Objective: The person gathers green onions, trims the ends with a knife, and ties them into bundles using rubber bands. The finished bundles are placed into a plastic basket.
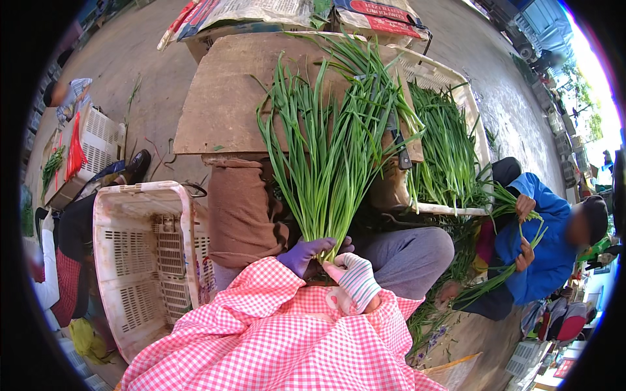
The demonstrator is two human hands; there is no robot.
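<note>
A large bunch of Chinese chives (320,181) fans upward from my lap, its pale stem ends gathered at the bottom. My left hand (307,254), in a purple glove, is wrapped around those stems near the base. Just below, my right hand (351,274), in a striped glove with bare fingertips, pinches at the stem ends. The leaf tips lie over a wooden board (225,97). More loose chives (362,58) are heaped at the board's far right, and a knife with a dark handle (403,155) rests on its right side, its blade partly covered.
A white plastic crate (479,132) full of chives stands to the right of the board. Another white crate (146,259) lies open at my left. A person in blue (538,244) handles chives at right; chive scraps (425,317) litter the ground there. Printed sacks (259,12) lie beyond the board.
</note>
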